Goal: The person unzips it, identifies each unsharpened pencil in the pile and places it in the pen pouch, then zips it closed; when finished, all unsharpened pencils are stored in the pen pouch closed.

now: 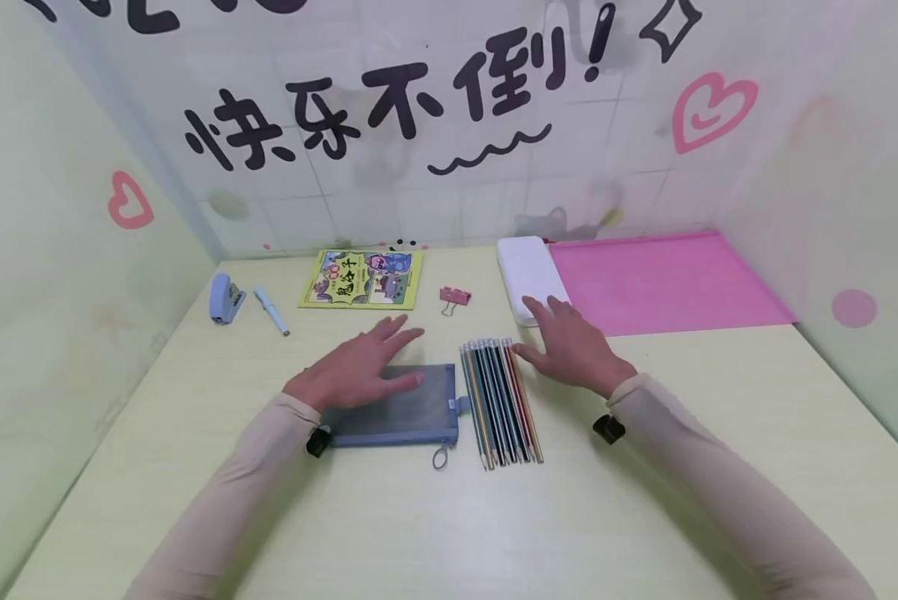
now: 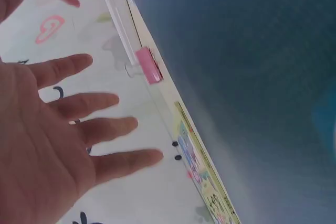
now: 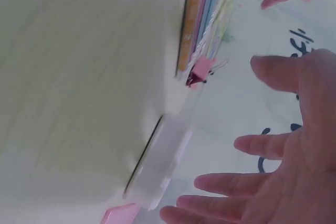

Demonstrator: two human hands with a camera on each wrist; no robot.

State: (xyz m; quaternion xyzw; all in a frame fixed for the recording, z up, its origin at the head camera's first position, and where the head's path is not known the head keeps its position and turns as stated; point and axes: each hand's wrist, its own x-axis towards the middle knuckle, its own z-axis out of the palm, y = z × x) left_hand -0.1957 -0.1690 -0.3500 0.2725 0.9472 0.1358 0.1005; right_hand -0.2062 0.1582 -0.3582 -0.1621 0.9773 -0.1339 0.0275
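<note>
Above the blue-grey mesh zipper pouch [image 1: 396, 412], my left hand [image 1: 362, 367] hovers with its fingers spread and holds nothing. In the left wrist view the fingers [image 2: 115, 163] are straight and apart. My right hand [image 1: 572, 346] is raised between a row of pencils [image 1: 501, 404] and a white case [image 1: 531, 275], its fingers extended and nothing in them. The pencils lie side by side just right of the pouch, with their eraser ends away from me. A ring pull hangs from the pouch's zip at its near right corner.
Toward the back lie a blue stapler [image 1: 226, 298], a light blue pen [image 1: 271, 311], a yellow comic-covered book [image 1: 361, 279] and a pink binder clip [image 1: 455, 297]. A pink sheet [image 1: 666, 283] covers the back right. Walls stand at the back and both sides.
</note>
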